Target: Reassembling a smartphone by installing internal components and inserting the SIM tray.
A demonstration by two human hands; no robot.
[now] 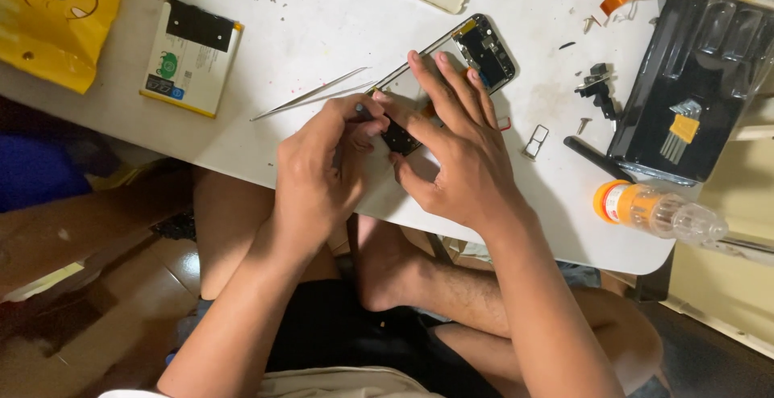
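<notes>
Two hands on one opened phone (451, 63) | head view: left hand (318, 174) fingers pinched together on a small black part (398, 136) at its near end | right hand (455, 144) fingers spread, pressing the frame to the counter (339, 11) | tweezers (310, 95) just left of the fingers | best keep that press steady, pull gently.

We see our own body from above: two bare forearms with no sleeves, no watch, no bracelet, and no rings on either the left hand (318, 176) or the right hand (451, 156). The fingernails on the right hand are short and plain, without polish. Our legs are bare from the knee down, and one foot (387, 265) shows with no sock or shoe on it. We wear dark, nearly black shorts (347, 333), and at the bottom edge a strip of pale, off-white shirt (339, 382) shows.
</notes>
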